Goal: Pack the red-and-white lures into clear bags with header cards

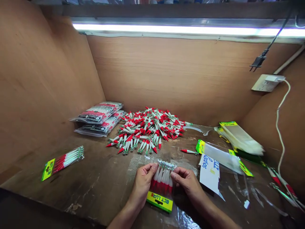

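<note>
"yo, what's happening up close?"
"Left hand (pixel 144 178) and right hand (pixel 186 180) are pinching a BCT LURE pack (pixel 163 186) by its far end, yellow header (pixel 159 202) pointing back at the person. Can't tell if it's touching the table (pixel 100 187)."
"and past that?"
"Red-and-white lures (pixel 152 124) are lying heaped, tube light (pixel 166 29) glowing above."

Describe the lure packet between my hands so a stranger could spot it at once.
Start at the big red-and-white lure pile on the table. Nearer the viewer is a clear packet with a yellow-green header. Unlike the similar packet lying at far left, it is held by the left hand and right hand.
</note>
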The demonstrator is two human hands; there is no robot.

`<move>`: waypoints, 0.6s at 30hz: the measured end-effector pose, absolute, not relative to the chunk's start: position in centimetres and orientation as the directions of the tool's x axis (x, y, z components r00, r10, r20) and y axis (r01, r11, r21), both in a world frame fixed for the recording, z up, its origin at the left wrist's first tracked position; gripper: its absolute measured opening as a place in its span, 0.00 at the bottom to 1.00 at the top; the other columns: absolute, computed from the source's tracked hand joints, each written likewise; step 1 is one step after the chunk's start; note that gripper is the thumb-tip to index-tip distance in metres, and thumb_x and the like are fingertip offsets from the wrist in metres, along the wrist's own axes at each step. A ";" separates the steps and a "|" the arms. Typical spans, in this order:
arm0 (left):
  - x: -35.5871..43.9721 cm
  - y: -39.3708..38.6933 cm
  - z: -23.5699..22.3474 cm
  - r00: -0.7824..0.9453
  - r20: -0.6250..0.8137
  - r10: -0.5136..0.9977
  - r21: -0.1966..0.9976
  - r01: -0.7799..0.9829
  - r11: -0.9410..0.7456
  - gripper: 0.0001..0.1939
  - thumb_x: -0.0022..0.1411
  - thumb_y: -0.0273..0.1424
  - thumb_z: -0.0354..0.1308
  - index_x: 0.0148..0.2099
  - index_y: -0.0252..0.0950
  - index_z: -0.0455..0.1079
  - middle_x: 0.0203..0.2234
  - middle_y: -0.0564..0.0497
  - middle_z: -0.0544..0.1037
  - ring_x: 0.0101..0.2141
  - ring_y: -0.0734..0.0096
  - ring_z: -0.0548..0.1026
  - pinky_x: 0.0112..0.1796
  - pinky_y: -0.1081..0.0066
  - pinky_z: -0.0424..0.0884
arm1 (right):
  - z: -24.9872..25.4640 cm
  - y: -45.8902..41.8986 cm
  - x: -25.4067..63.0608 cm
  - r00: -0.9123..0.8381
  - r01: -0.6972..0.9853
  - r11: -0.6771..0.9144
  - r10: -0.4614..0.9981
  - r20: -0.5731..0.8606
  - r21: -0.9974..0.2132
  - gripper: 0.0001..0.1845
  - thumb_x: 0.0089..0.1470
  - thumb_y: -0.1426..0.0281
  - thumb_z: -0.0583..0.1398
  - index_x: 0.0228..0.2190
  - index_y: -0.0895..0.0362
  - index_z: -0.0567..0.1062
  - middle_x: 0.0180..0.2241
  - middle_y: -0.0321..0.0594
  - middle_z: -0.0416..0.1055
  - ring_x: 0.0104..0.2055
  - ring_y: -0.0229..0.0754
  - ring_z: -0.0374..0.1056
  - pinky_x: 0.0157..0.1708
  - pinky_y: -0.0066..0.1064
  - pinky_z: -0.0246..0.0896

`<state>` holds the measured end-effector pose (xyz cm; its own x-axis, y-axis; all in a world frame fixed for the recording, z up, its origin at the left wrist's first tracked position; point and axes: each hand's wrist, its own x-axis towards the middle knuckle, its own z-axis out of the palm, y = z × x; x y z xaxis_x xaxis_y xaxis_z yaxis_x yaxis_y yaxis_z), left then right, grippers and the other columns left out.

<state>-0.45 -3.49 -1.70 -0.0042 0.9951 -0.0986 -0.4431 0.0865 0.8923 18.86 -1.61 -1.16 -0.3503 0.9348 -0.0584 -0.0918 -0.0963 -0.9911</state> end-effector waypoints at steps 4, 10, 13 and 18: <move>-0.3 -3.3 -1.6 -0.011 -0.123 0.992 0.858 -0.503 0.101 0.17 0.59 0.42 0.67 0.36 0.31 0.76 0.25 0.52 0.77 0.24 0.75 0.71 0.29 0.76 0.68 | -1.1 -1.5 19.5 -0.351 -0.124 -0.125 0.933 -0.074 -0.984 0.23 0.57 0.52 0.63 0.27 0.61 0.77 0.22 0.36 0.69 0.24 0.35 0.61 0.27 0.27 0.53; -0.3 -3.4 -1.1 0.004 -0.186 0.982 0.823 -0.546 0.158 0.17 0.58 0.42 0.68 0.38 0.31 0.76 0.26 0.51 0.79 0.25 0.73 0.73 0.28 0.76 0.70 | -0.4 -0.9 20.1 -0.253 -0.130 -0.114 0.964 -0.078 -0.985 0.22 0.54 0.54 0.67 0.44 0.57 0.80 0.38 0.45 0.79 0.31 0.40 0.69 0.32 0.29 0.61; -0.2 -3.6 -0.8 0.016 -0.188 0.982 0.833 -0.527 0.168 0.19 0.58 0.43 0.69 0.40 0.32 0.76 0.28 0.49 0.80 0.24 0.72 0.75 0.29 0.74 0.72 | 0.1 -1.1 20.0 -0.253 -0.106 -0.087 0.966 -0.058 -0.990 0.19 0.51 0.57 0.69 0.41 0.56 0.81 0.37 0.43 0.79 0.32 0.39 0.69 0.33 0.30 0.63; 0.1 -3.9 -0.5 0.102 -0.104 0.989 0.929 -0.346 0.134 0.22 0.52 0.39 0.73 0.46 0.32 0.76 0.36 0.43 0.83 0.36 0.60 0.81 0.39 0.69 0.75 | 0.5 -1.3 19.9 -0.267 -0.141 -0.105 0.962 -0.064 -0.984 0.19 0.50 0.58 0.69 0.40 0.58 0.82 0.33 0.42 0.78 0.28 0.37 0.67 0.30 0.29 0.63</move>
